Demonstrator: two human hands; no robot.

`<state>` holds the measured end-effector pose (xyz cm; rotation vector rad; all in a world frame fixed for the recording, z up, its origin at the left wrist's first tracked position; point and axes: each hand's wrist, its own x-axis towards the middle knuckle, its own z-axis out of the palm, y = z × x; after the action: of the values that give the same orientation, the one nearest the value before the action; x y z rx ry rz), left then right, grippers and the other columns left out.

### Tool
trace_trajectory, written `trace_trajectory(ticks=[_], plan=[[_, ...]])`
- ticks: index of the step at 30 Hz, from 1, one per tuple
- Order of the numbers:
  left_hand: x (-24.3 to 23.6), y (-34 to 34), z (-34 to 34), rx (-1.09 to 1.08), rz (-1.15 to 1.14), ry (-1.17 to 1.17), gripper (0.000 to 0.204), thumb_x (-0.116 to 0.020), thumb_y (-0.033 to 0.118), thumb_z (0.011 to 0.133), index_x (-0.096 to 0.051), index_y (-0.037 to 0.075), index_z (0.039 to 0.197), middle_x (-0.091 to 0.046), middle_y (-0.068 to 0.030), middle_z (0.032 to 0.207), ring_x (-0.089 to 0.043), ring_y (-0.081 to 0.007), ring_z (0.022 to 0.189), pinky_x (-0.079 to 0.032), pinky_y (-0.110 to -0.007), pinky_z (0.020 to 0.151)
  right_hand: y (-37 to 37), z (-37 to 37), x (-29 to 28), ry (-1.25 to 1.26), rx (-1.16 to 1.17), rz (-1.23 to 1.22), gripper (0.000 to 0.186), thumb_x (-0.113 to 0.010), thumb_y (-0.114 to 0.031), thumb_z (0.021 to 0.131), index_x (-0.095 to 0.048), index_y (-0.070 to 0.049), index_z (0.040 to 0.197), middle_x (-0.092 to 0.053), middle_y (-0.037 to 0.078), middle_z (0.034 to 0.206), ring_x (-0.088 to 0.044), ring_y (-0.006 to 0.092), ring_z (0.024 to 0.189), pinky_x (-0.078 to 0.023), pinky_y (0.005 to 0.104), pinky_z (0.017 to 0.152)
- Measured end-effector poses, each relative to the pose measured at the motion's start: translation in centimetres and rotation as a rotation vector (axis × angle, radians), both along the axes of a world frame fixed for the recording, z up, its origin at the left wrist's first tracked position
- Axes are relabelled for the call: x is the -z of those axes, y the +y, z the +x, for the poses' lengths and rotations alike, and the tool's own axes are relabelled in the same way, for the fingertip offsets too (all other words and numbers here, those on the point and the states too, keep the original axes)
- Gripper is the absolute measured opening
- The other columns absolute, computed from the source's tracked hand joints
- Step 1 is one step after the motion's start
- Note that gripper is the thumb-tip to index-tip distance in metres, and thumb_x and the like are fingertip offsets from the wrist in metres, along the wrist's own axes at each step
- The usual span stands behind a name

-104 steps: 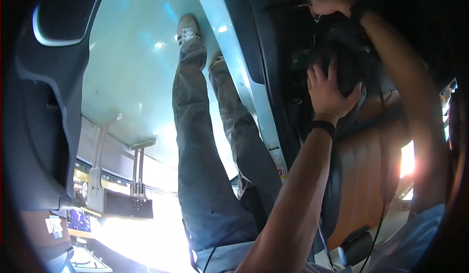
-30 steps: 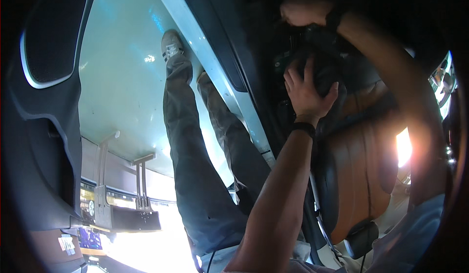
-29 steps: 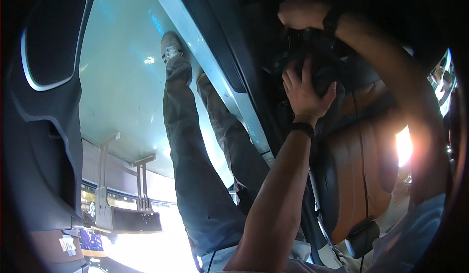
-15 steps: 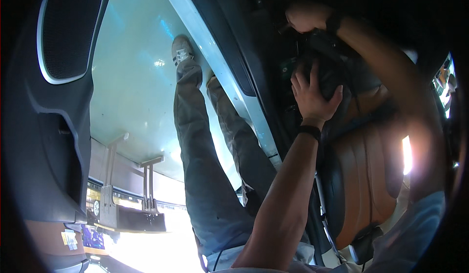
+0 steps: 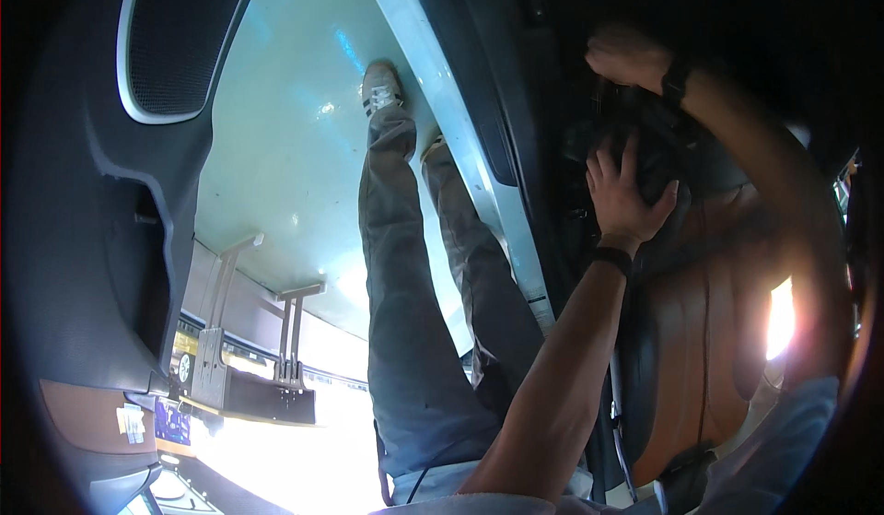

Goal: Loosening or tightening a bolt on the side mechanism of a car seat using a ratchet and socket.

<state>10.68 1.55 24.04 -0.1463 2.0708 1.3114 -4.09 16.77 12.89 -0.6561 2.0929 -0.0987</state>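
Dark rounded part [image 5: 656,160] sits in shadow beyond the brown seat [image 5: 681,377], the left hand [image 5: 626,202] resting on it, fingers spread. Past it the right hand [image 5: 630,57] curls its fingers, on what I cannot tell; poor light could make them slip

Black rounded part [image 5: 656,162], in deep shadow just beyond brown seat [image 5: 680,349], partly covered by left fingers [image 5: 629,158].

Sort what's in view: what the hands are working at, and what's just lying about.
At work:
- black rounded part, under the spread left hand
- right hand, just beyond it; too dark to tell what it holds

Just about, untouched by either hand:
- brown seat
- door
- metal rack
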Motion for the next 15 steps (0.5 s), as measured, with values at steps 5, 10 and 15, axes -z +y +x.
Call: trace_trajectory(ticks=[5, 10, 15], plan=[[-0.1, -0.1, -0.2, -0.009, -0.004, -0.008, 0.086, -0.074, 0.042, 0.071, -0.043, 0.014, 0.147, -0.037, -0.0217, 0.145, -0.036, -0.0445, 0.132, -0.034, -0.054, 0.109, 0.2, 0.1, 0.5, -0.128, 0.006, 0.074, 0.01, -0.07, -0.012, 0.073, -0.072, -0.002, 0.073, -0.07, 0.019, 0.081, -0.068, 0.0355, 0.083, -0.054, 0.0449, 0.075], [-0.3, 0.0, 0.0, -0.006, 0.011, -0.014, 0.087, -0.074, 0.041, 0.07, -0.042, 0.015, 0.147, -0.038, -0.0214, 0.145, -0.035, -0.0451, 0.132, -0.033, -0.055, 0.11, 0.2, -1.4, 1.8, -0.294, 0.351, 0.247, 0.011, -0.07, -0.013, 0.071, -0.072, -0.002, 0.073, -0.07, 0.019, 0.08, -0.068, 0.0351, 0.082, -0.054, 0.0454, 0.075], [0.1, -0.4, 0.4, 0.076, -0.061, -0.042, 0.085, -0.075, 0.041, 0.07, -0.044, 0.016, 0.145, -0.04, -0.0205, 0.143, -0.036, -0.046, 0.131, -0.033, -0.056, 0.11, -0.3, -0.2, 0.4, -0.099, -0.142, 0.026, 0.012, -0.063, -0.008, 0.074, -0.075, -0.004, 0.077, -0.071, 0.019, 0.084, -0.068, 0.0348, 0.081, -0.055, 0.0452, 0.075]])
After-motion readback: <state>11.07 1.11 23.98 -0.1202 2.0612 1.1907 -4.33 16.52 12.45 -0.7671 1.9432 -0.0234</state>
